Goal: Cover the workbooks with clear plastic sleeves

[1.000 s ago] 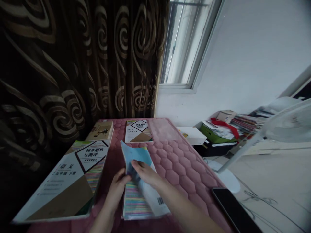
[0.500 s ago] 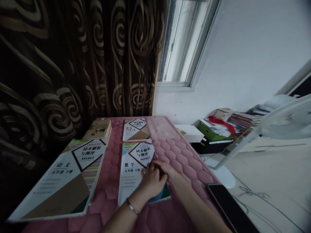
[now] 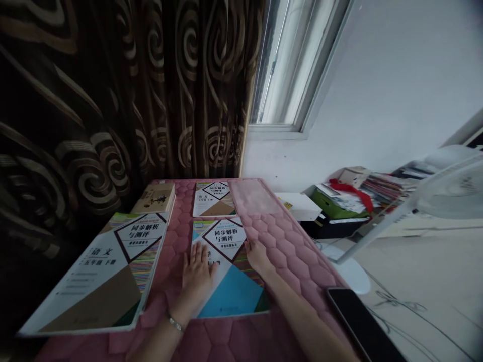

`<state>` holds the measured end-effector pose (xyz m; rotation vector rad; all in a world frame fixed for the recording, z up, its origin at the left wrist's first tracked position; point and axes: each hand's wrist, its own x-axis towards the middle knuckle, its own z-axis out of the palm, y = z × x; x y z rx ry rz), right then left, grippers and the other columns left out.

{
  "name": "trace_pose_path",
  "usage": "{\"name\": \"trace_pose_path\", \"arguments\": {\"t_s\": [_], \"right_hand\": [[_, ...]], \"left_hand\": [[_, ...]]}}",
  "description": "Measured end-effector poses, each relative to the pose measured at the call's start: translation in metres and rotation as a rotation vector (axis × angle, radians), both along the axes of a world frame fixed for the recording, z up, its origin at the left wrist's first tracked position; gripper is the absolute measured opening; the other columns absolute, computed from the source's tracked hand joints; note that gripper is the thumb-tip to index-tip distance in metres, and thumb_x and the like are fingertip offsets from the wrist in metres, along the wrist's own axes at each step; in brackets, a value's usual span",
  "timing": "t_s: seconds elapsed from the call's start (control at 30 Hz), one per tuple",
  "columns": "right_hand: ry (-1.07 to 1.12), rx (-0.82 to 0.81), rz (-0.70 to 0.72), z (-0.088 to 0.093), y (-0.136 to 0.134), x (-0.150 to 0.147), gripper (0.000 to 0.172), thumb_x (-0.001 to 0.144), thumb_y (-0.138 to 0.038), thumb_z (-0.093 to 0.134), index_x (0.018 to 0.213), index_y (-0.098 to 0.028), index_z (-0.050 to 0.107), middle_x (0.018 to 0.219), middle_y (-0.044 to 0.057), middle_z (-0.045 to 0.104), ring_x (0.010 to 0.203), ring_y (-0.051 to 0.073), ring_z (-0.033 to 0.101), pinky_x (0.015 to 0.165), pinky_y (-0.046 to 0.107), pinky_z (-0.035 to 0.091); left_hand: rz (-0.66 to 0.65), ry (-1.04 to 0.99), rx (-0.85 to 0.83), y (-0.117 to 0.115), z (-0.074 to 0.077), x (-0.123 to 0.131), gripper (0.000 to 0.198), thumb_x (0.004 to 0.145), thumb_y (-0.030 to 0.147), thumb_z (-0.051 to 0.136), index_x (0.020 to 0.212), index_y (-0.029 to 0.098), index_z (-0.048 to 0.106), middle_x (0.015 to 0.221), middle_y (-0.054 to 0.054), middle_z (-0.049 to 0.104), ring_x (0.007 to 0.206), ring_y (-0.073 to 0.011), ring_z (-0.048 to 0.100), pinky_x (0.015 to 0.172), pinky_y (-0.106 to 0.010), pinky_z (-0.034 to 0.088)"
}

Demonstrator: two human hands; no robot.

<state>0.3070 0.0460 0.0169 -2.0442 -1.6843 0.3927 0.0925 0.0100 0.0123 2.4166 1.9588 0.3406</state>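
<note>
Currently, both hands are at the blue-and-white workbook (image 3: pixel 228 296), flat on the pink padded tabletop (image 3: pixel 294 256).

Left hand (image 3: pixel 198 274): palm down, fingers extended and slightly parted, laid over the cover's left side. Right hand (image 3: pixel 258 256): fingers bent, tips at the workbook's right edge; from where I stand, cannot tell whether they pinch it or merely touch. Workbook lies between the brown-and-white book (image 3: pixel 94 301) on the left and the dark phone (image 3: pixel 362 324) on the right.
</note>
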Motion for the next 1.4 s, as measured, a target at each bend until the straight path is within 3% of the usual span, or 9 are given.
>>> {"name": "trace_pose_path", "arguments": {"t_s": [0.2,0.3,0.4,0.5,0.77,0.9,1.0,1.13,1.4], "right_hand": [[-0.043,-0.069,-0.042,0.01,-0.014,-0.013,0.048,0.099,-0.027,0.022,0.107,-0.005,0.063,0.104,0.026,0.069,0.096,0.032,0.068,0.079,0.04,0.051],[-0.076,-0.101,-0.057,0.013,-0.014,-0.015,0.048,0.099,-0.027,0.02,0.109,-0.005,0.062,0.105,0.026,0.069,0.095,0.032,0.069,0.075,0.04,0.051],[-0.107,-0.116,-0.06,0.015,-0.013,-0.016,0.047,0.099,-0.026,0.021,0.11,-0.005,0.061,0.104,0.025,0.069,0.094,0.03,0.069,0.074,0.037,0.051],[-0.135,-0.124,-0.059,0.016,-0.012,-0.015,0.046,0.099,-0.026,0.022,0.109,-0.005,0.062,0.103,0.025,0.07,0.095,0.03,0.07,0.075,0.037,0.052],[-0.227,-0.146,-0.059,0.005,-0.013,-0.016,0.049,0.1,-0.027,0.02,0.115,-0.003,0.06,0.099,0.026,0.069,0.091,0.033,0.069,0.071,0.043,0.053],[-0.305,-0.034,-0.06,0.018,-0.001,-0.03,0.044,0.098,-0.023,0.026,0.127,-0.007,0.057,0.123,0.026,0.061,0.115,0.035,0.059,0.092,0.048,0.047],[-0.32,0.119,0.166,0.031,0.022,-0.054,0.047,0.1,-0.031,0.03,0.138,-0.012,0.05,0.145,0.018,0.047,0.135,0.03,0.041,0.111,0.046,0.032],[-0.217,0.009,0.501,0.027,0.057,-0.081,0.058,0.101,-0.044,0.022,0.149,-0.014,0.036,0.156,0.011,0.032,0.147,0.026,0.021,0.117,0.051,0.018],[-0.256,-0.054,0.126,-0.002,0.064,-0.04,0.069,0.1,-0.048,0.016,0.151,-0.003,0.025,0.159,0.017,0.019,0.148,0.028,0.015,0.118,0.053,0.007]], "left_hand": [[0.104,0.032,0.034,0.0,-0.004,-0.02,0.056,0.095,0.035,0.036,0.148,0.014,0.039,0.157,-0.015,0.029,0.145,-0.0322,0.027,0.117,-0.058,0.018],[0.068,-0.007,0.01,0.011,0.003,0.014,0.054,0.094,0.029,0.037,0.146,0.014,0.042,0.155,-0.015,0.035,0.146,-0.0346,0.023,0.117,-0.062,0.013],[-0.23,-0.078,-0.034,0.031,0.008,0.059,0.058,0.096,0.032,0.034,0.15,0.011,0.033,0.157,-0.013,0.03,0.147,-0.028,0.023,0.12,-0.05,0.019],[-0.245,-0.09,-0.063,0.055,0.007,0.081,0.06,0.096,0.037,0.032,0.149,0.01,0.034,0.157,-0.013,0.029,0.146,-0.0257,0.024,0.12,-0.046,0.02],[-0.008,-0.011,0.024,0.094,-0.007,0.014,0.058,0.097,0.035,0.029,0.15,0.013,0.034,0.157,-0.013,0.03,0.145,-0.0259,0.027,0.119,-0.048,0.018],[0.019,0.018,0.02,0.095,-0.009,0.008,0.057,0.096,0.032,0.03,0.15,0.015,0.034,0.157,-0.012,0.031,0.145,-0.026,0.029,0.118,-0.05,0.019],[0.01,0.012,0.06,0.093,-0.008,0.012,0.056,0.095,0.031,0.033,0.148,0.015,0.037,0.155,-0.013,0.035,0.143,-0.0275,0.032,0.117,-0.051,0.021],[-0.047,0.032,0.06,0.09,-0.004,0.01,0.056,0.092,0.026,0.039,0.147,0.016,0.039,0.154,-0.014,0.037,0.143,-0.0291,0.032,0.116,-0.052,0.024],[-0.012,0.05,0.032,0.096,0.002,0.006,0.054,0.095,0.025,0.03,0.147,0.013,0.04,0.155,-0.014,0.033,0.143,-0.0269,0.033,0.116,-0.053,0.024]]}}
